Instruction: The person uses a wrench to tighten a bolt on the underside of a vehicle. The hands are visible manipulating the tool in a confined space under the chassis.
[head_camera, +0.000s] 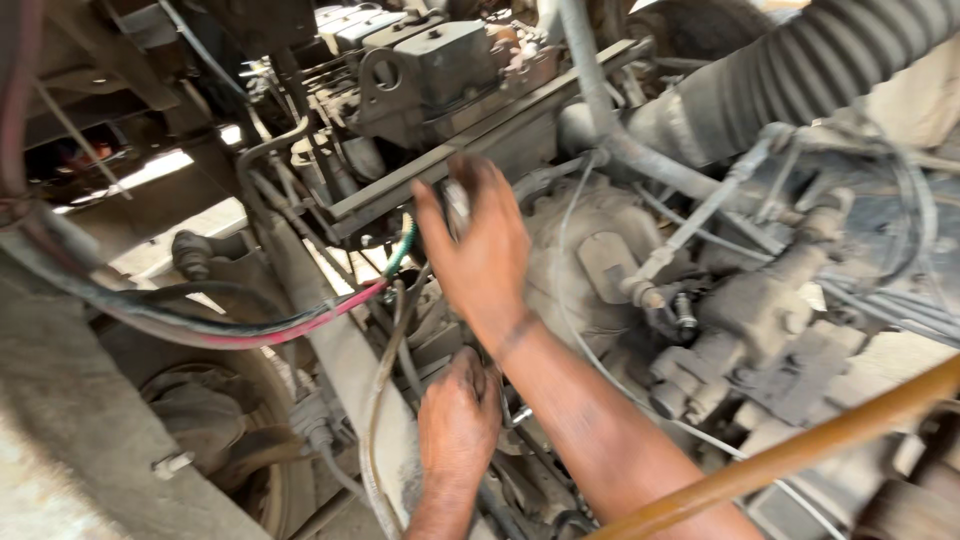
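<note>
My right hand (480, 250) is raised in front of a dusty engine block (440, 70), fingers curled round a small metal part (457, 205) held near a flat steel bracket (420, 180). My left hand (458, 420) is lower down, its fingers pushed in among grimy fittings and a small metal piece (518, 412); what it grips is hidden. Both hands are smeared with grease.
A red and black cable bundle (250, 330) sweeps in from the left, ending in a green wire (400, 250). A ribbed black hose (800, 70) crosses top right. An orange-brown pipe (800, 450) slants across the lower right. A wheel (220, 420) sits lower left.
</note>
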